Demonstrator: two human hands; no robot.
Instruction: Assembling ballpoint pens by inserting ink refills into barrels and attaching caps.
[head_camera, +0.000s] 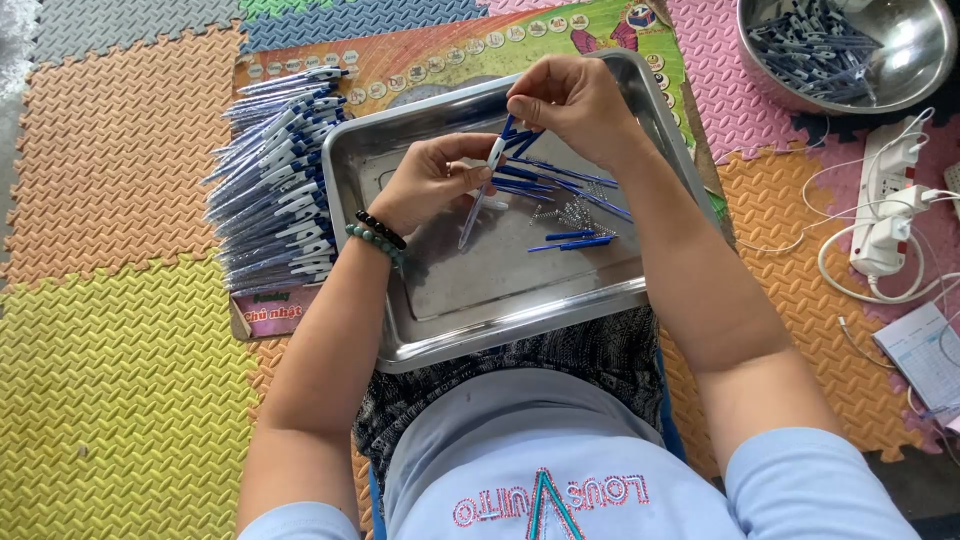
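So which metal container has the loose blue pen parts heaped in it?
The round steel bowl at top right; the flat rectangular steel tray holds only a few scattered pieces.

view: head, one camera only | position: above and behind both hands | facing: steeply down and forward over the lap | range: close, arms fill the centre | overlap: no second view to share with

pens (275, 190) left of tray (520, 310), bowl (925, 60) right
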